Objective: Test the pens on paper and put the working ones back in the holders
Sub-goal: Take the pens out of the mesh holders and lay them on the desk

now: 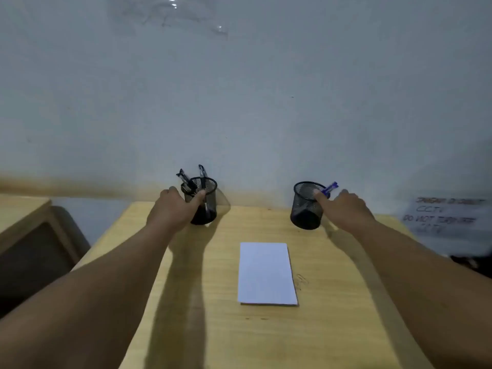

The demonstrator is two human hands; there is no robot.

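Two black mesh pen holders stand at the far edge of a wooden table point(346, 302). My left hand point(173, 209) grips the left holder point(209, 202), thumb across its front; two dark pens point(201, 173) stick up out of it. My right hand point(348, 210) grips the right holder point(306, 209) at its rim, thumb on the near side and fingers behind. A blue pen point(331, 187) leans out of that holder between my thumb and fingers. A blank white sheet of paper point(266, 272) lies flat at the table's middle, apart from both hands.
The wall point(239, 102) rises right behind the holders. Another wooden desk point(24, 209) stands to the left across a gap. A white handwritten sign point(447, 217) hangs on the wall at the right. Faint pen scribbles point(300, 280) mark the tabletop beside the paper.
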